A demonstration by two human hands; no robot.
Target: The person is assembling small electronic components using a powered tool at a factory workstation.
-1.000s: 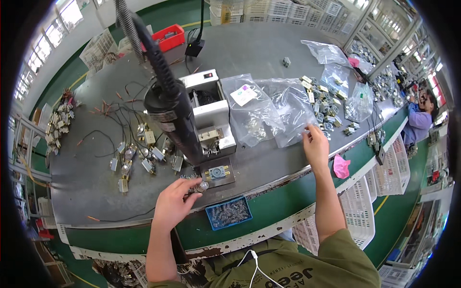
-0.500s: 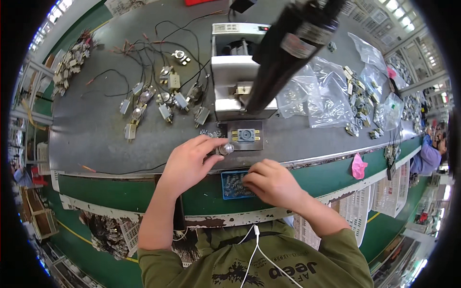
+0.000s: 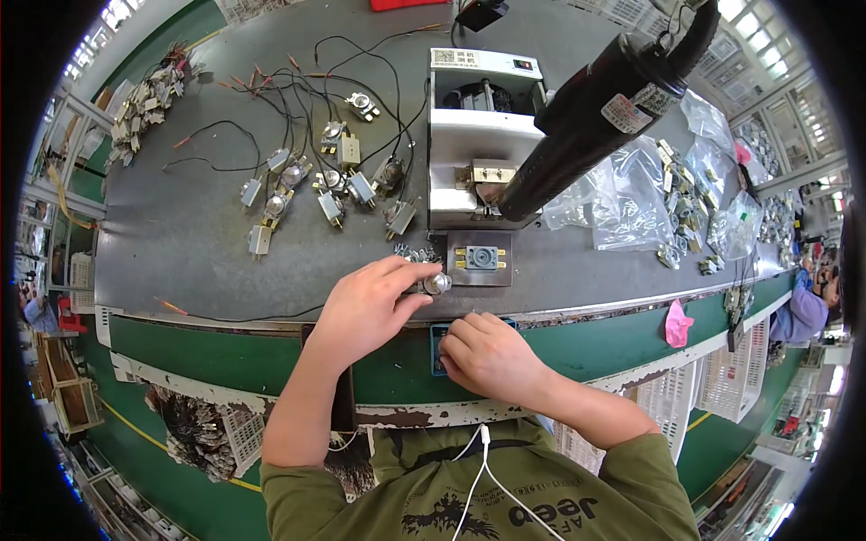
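Fingers of my left hand point(image 3: 365, 307) are pinching a small round silver metal part point(image 3: 437, 283) at the front edge of the grey bench top point(image 3: 180, 243), just left of the square grey metal fixture plate point(image 3: 481, 259). My right hand point(image 3: 492, 356) is curling over the small blue tray point(image 3: 437, 347) on the green bench front; I cannot tell whether its fingertips are gripping anything. Behind the plate, the white box-shaped tester point(image 3: 478, 135) and wired components point(image 3: 325, 180) are sitting on the bench.

Grey table point(image 3: 180, 243), green edge point(image 3: 271, 338)
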